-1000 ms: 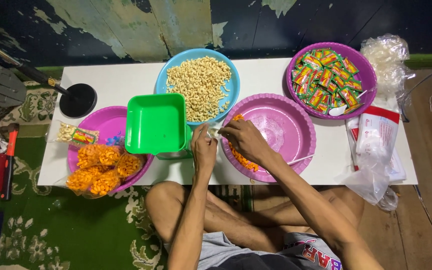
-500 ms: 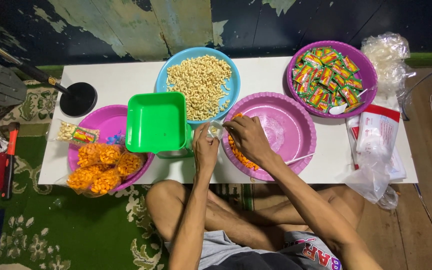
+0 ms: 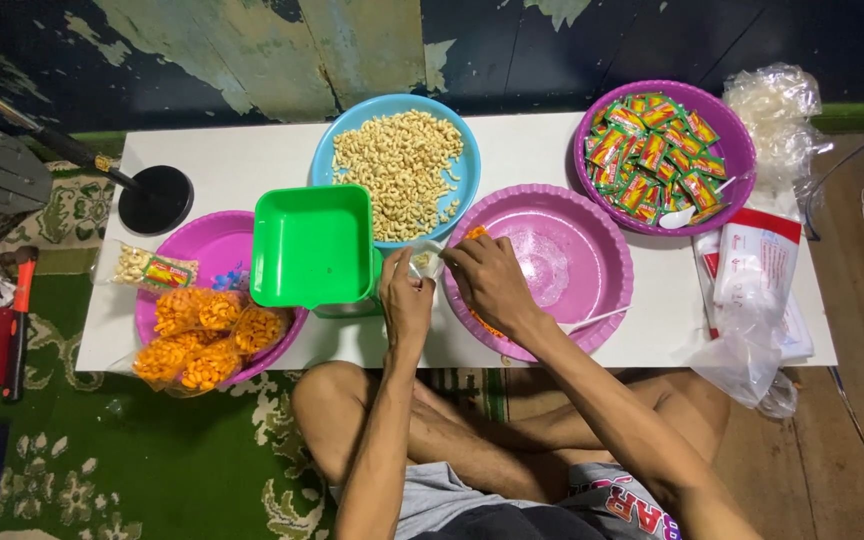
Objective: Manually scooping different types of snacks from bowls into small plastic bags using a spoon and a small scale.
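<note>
Head view: both hands [image 3: 452,285] pinch small clear bag [image 3: 424,258]

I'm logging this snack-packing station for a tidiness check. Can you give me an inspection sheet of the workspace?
Surface: white table, crowded.
Job's things: small clear bag; blue bowl of nuts; empty purple bowl.
Clutter: green tray, sachet bowl, orange packs, plastic bags.
Hands: left hand and right hand both pinch the bag.
Cables: thin cable at the right.
Surroundings: green carpet, peeling wall.

green tray [image 3: 312,246] | sachet bowl [image 3: 664,158] | orange snack packs [image 3: 202,335]
</note>
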